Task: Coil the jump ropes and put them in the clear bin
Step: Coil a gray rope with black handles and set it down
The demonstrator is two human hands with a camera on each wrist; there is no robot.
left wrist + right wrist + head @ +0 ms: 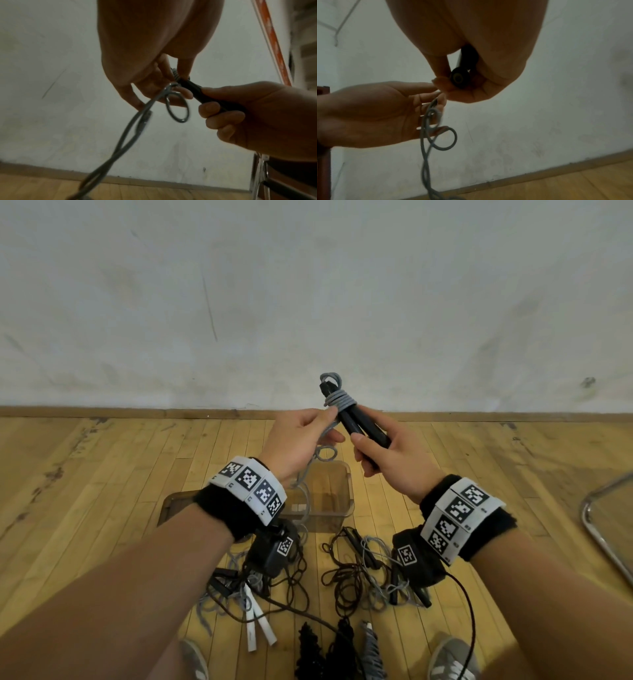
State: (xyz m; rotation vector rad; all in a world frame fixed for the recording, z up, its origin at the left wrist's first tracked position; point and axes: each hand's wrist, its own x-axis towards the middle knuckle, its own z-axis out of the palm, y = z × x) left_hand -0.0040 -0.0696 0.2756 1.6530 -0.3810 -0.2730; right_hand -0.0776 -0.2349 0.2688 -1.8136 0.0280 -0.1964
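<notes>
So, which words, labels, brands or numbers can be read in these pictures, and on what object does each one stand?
No readable words or numbers.
Wristbands: black-and-white square marker patterns; the tiny marks beside them are too small to read.
Wrist cameras: one marker pattern each, no text.
White rope handles: no legible print.

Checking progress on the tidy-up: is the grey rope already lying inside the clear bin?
No, the grey rope is wound round black handles held above the clear bin.
</notes>
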